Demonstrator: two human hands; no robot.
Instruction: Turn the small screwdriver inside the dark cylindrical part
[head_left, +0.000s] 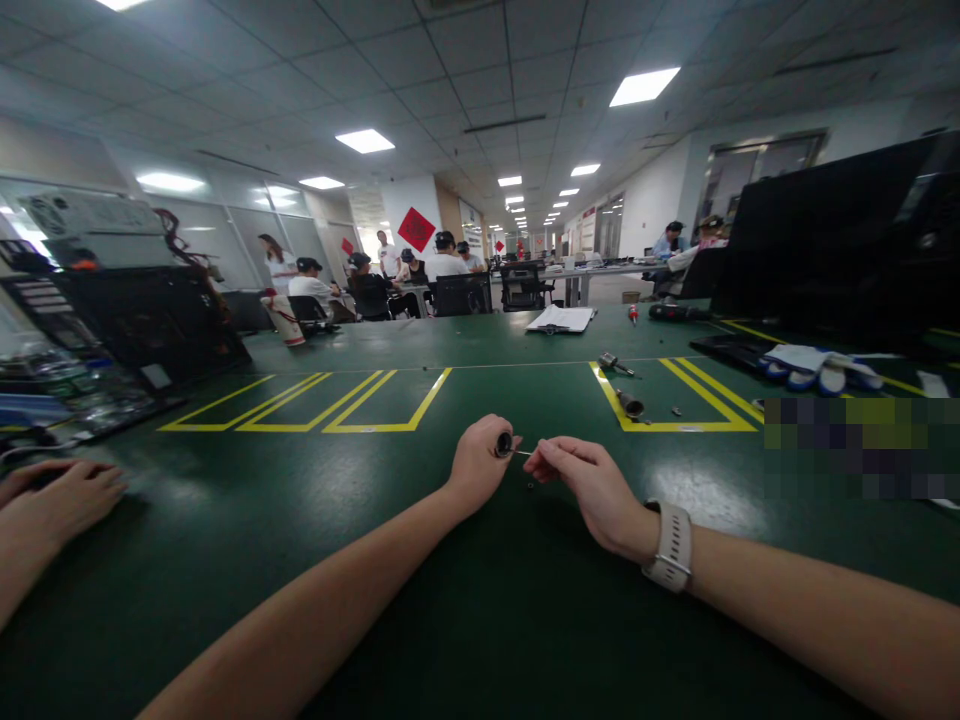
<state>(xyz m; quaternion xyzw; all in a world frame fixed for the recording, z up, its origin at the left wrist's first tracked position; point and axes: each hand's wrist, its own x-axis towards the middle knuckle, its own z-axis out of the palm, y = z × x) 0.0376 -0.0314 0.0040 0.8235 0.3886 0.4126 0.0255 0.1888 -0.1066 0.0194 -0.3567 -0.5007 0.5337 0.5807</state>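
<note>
Tube (503, 444) sits mostly hidden, clasped by the left grip (478, 462), while the right grip (589, 485) pinches a half-covered rod (523, 453).

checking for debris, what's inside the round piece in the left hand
The round piece shows a dark hollow at the end facing the camera; whatever lies deeper is too dark to make out. The left hand wraps around it, covering most of its outside.

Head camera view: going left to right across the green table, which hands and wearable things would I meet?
A co-worker's hand → the left hand, around a hollow cylindrical part → the right hand, pinching a thin rod → a pale wristwatch → white-and-blue work gloves.
</note>
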